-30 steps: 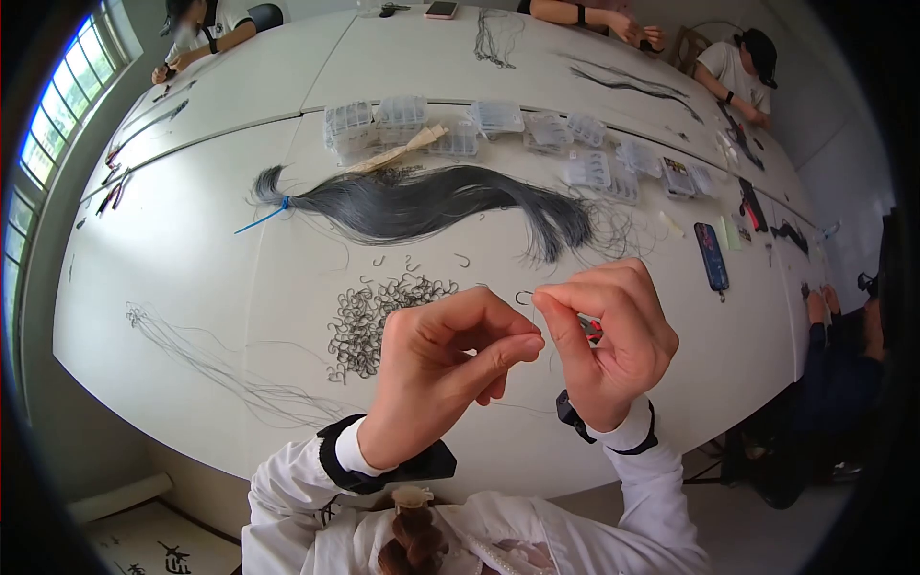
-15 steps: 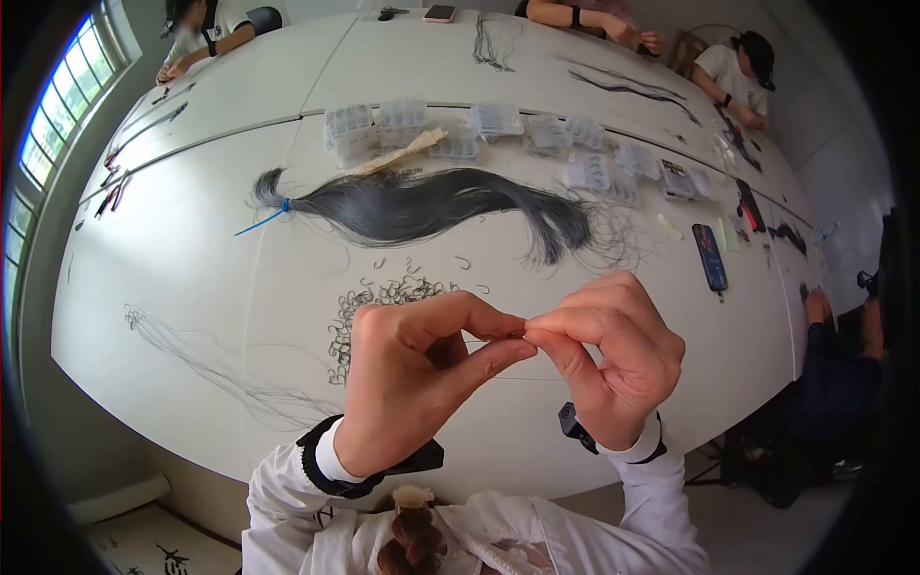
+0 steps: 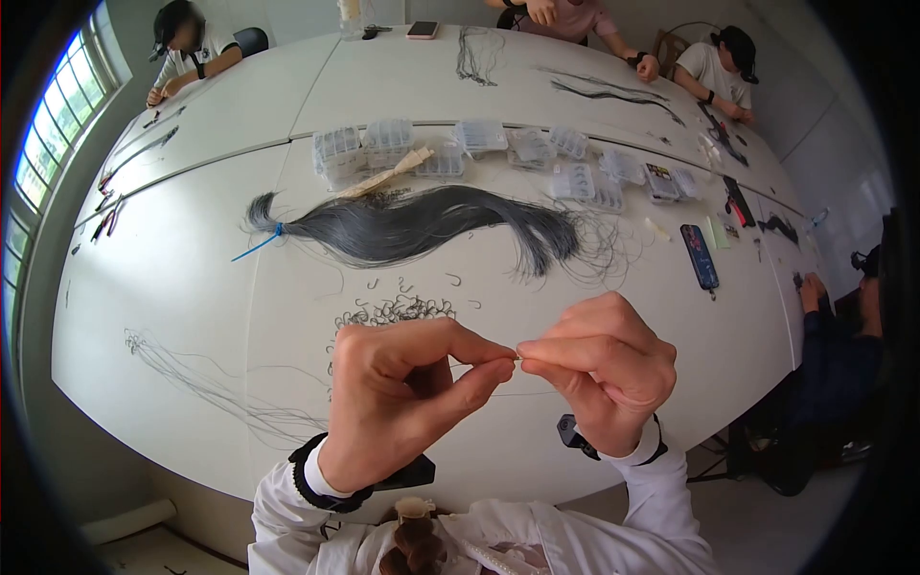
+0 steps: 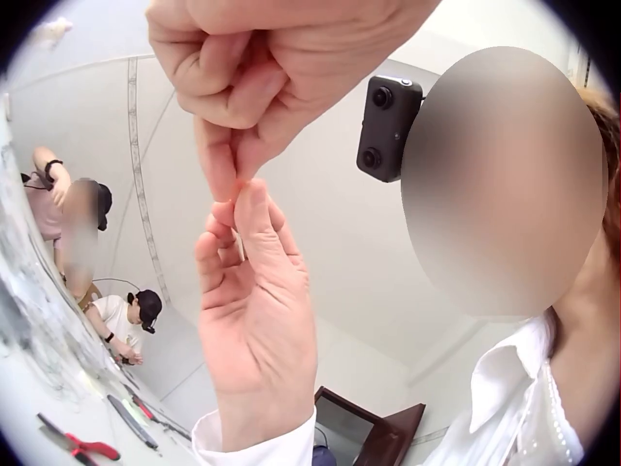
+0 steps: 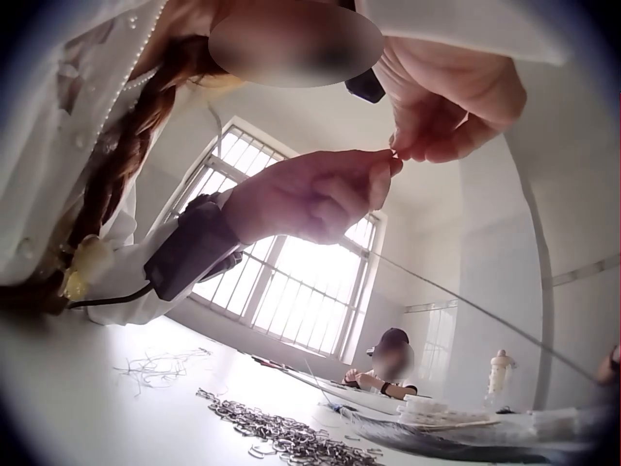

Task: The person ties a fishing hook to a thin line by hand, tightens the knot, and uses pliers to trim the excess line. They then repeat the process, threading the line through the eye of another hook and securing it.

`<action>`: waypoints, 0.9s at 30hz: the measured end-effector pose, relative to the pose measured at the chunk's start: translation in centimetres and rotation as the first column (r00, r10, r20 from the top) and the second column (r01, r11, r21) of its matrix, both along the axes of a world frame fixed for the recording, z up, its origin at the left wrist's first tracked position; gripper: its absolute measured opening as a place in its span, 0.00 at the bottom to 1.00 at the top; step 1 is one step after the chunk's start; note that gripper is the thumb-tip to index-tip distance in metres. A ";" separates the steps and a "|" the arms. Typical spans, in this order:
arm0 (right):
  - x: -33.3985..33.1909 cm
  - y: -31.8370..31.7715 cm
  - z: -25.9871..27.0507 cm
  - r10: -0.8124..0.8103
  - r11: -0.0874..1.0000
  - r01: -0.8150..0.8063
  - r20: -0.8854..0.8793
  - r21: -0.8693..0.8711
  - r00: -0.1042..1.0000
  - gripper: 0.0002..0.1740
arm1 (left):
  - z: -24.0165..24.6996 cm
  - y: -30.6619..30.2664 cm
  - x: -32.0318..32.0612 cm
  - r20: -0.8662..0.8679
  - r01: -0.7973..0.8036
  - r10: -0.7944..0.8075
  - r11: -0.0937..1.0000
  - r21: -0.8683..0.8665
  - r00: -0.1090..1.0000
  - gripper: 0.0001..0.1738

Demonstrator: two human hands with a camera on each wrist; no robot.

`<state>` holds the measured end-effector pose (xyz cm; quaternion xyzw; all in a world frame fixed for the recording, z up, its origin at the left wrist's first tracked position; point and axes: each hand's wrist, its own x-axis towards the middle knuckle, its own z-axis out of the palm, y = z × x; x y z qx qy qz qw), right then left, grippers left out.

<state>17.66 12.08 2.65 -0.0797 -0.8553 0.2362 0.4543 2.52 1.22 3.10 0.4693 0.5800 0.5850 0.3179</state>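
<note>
In the head view my left hand (image 3: 402, 393) and right hand (image 3: 609, 369) meet fingertip to fingertip above the table. Thumb and forefinger of each pinch something very small; the fishhook seen earlier at the right fingertips is now covered. A thin line (image 5: 475, 307) runs out from behind my left hand in the right wrist view. Past the hands lies a heap of dark fishhooks (image 3: 402, 309), partly hidden by the left hand. Beyond it stretches a thick hank of grey line (image 3: 412, 225) bound with a blue tie (image 3: 278, 230).
Hooks on long lines (image 3: 220, 388) lie at the left. Clear plastic boxes (image 3: 388, 144) stand behind the hank with a pale wrapped strip (image 3: 388, 172). A phone (image 3: 699, 257) is at the right, pliers (image 3: 111, 218) far left. Several people sit around the table.
The fishhook that showed at the right fingertips a second ago has gone from sight between the fingers. Both hands have come together and sit lower in the head view, which has tilted up slightly.
</note>
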 end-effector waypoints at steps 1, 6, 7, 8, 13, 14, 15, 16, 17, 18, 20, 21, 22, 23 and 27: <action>0.1 0.0 0.0 0.004 1.000 -0.004 -0.004 -0.019 1.000 0.12 | 0.6 -0.2 0.0 0.003 0.024 -0.024 0.998 -0.055 1.000 0.01; 0.3 0.5 0.0 -0.002 0.999 0.002 -0.006 -0.043 1.000 0.12 | -0.3 0.2 0.0 0.010 0.012 -0.012 1.000 0.020 1.000 0.01; 0.3 0.6 0.1 -0.004 0.997 0.005 0.008 -0.072 1.000 0.12 | -0.3 0.3 0.0 0.013 0.005 -0.005 1.000 0.015 1.000 0.02; 0.4 0.8 0.0 -0.008 0.995 0.010 0.022 -0.102 1.000 0.12 | -0.3 0.4 0.0 0.017 0.000 -0.001 1.000 0.010 1.000 0.02; 0.2 1.5 -0.2 0.096 0.946 -0.085 0.021 -0.311 0.995 0.16 | -0.7 0.5 0.1 0.006 -0.051 0.051 0.998 0.021 0.999 0.03; -0.1 1.4 -0.2 0.112 0.885 -0.113 -0.030 -0.452 0.993 0.19 | -0.8 0.4 0.0 -0.008 -0.064 0.064 0.998 0.021 0.998 0.03; -0.4 1.2 -0.1 0.110 0.882 -0.113 -0.032 -0.458 0.993 0.19 | -0.8 0.4 0.1 -0.010 -0.063 0.063 0.998 0.015 0.998 0.03; -0.7 1.1 0.1 0.119 0.838 -0.156 -0.104 -0.522 0.987 0.21 | -0.8 0.4 0.1 -0.015 -0.069 0.069 0.997 0.016 0.997 0.03; -0.8 1.1 0.3 0.119 0.791 -0.201 -0.176 -0.578 0.977 0.24 | -0.8 0.4 0.1 -0.021 -0.074 0.074 0.997 0.019 0.997 0.03; -0.7 1.4 0.4 0.113 0.789 -0.198 -0.179 -0.582 0.977 0.24 | -0.8 0.5 0.2 -0.023 -0.068 0.068 0.998 0.015 0.997 0.03; 0.1 2.0 0.5 0.188 0.934 -0.166 0.043 -0.317 0.981 0.20 | -0.7 0.5 0.4 -0.028 -0.073 0.073 0.997 0.007 0.997 0.03; 0.2 2.1 0.3 0.184 0.933 -0.161 0.042 -0.321 0.982 0.20 | -0.8 0.5 0.4 -0.028 -0.068 0.068 0.998 0.002 0.997 0.03; 0.3 2.2 -0.1 0.170 0.960 -0.148 0.075 -0.237 0.983 0.17 | -1.0 0.6 0.5 -0.044 -0.058 0.059 0.998 0.010 0.997 0.03; 0.3 2.2 -0.3 0.156 0.979 -0.139 0.108 -0.148 0.982 0.14 | -1.1 0.6 0.5 -0.059 -0.051 0.052 0.999 0.020 0.997 0.03; 0.3 1.9 0.2 0.116 0.986 -0.102 0.107 -0.131 0.987 0.10 | -0.7 0.5 0.5 -0.068 -0.053 0.053 0.999 -0.006 0.996 0.02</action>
